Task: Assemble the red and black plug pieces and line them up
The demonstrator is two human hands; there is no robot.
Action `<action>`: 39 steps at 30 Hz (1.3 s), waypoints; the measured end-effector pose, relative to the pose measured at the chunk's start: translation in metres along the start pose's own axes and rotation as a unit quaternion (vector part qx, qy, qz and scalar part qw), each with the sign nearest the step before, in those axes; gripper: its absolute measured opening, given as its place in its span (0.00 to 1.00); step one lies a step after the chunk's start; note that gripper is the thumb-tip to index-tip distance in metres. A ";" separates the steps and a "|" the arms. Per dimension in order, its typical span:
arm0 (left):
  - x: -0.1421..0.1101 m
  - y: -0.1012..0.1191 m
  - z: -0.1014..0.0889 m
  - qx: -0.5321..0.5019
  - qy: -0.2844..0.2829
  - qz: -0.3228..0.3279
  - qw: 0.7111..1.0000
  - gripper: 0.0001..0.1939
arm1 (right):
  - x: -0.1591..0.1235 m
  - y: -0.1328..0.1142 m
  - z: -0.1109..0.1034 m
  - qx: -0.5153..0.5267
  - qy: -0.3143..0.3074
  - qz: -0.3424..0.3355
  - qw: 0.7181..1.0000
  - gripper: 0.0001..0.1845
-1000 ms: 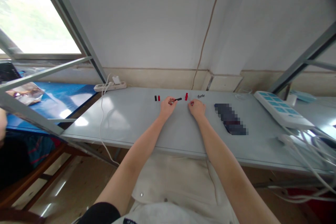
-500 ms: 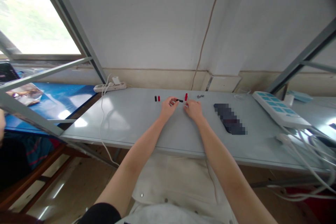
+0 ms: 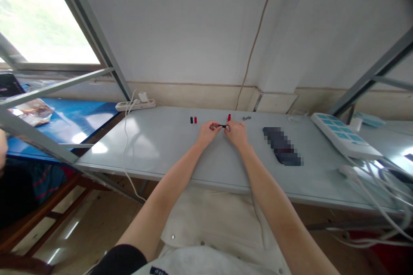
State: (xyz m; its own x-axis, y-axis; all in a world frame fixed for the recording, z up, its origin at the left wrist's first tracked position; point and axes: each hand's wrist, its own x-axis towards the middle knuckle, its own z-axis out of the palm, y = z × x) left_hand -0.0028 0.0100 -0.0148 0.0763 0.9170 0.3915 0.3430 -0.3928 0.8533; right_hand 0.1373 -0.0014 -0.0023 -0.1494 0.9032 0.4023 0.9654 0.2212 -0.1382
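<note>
Over the grey desk, my left hand (image 3: pixel 207 132) pinches a thin black rod-shaped piece (image 3: pixel 222 126), which spans the gap between both hands. At its right end the fingertips of my right hand (image 3: pixel 236 133) close on it; a tiny pale bit shows there, too small to name. Just beyond my right hand stands a small red cylinder (image 3: pixel 229 117), its lower part hidden by the fingers. To the left, a short black cylinder (image 3: pixel 191 120) and a short red cylinder (image 3: pixel 195 120) are side by side. Several small metal pieces (image 3: pixel 247 118) lie right of the red cylinder.
A dark, pixelated flat object (image 3: pixel 282 146) lies right of my right arm. Further right is a large white-and-blue power strip (image 3: pixel 345 134) with cables. A white power strip (image 3: pixel 135 105) sits at the back left, its cord crossing the desk (image 3: pixel 167 146). Metal frame posts flank both sides.
My right hand has moved slightly left and now meets the right end of the black piece. The left hand, with the piece, has shifted slightly to the right.
</note>
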 end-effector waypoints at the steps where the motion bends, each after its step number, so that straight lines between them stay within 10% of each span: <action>1: 0.000 0.000 0.000 0.003 -0.002 0.002 1.000 0.10 | 0.000 0.000 0.000 -0.001 -0.005 -0.002 1.000 0.09; 12: -0.004 0.001 0.001 0.101 -0.020 0.037 0.994 0.10 | 0.000 0.002 0.004 0.017 0.001 -0.029 0.999 0.10; 21: 0.043 0.049 -0.047 0.336 -0.040 0.107 0.935 0.04 | 0.000 -0.001 0.006 0.104 0.037 -0.001 0.994 0.16; 39: 0.073 0.014 -0.085 0.471 -0.134 -0.033 0.871 0.07 | 0.000 0.004 0.015 0.131 0.043 -0.022 0.990 0.12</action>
State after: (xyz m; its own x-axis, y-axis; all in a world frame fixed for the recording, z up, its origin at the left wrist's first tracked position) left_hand -0.0717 0.0659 0.0551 0.2001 0.9680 0.1512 0.9615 -0.2237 0.1596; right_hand 0.1376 0.0053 -0.0163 -0.1608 0.8586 0.4868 0.8679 0.3579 -0.3446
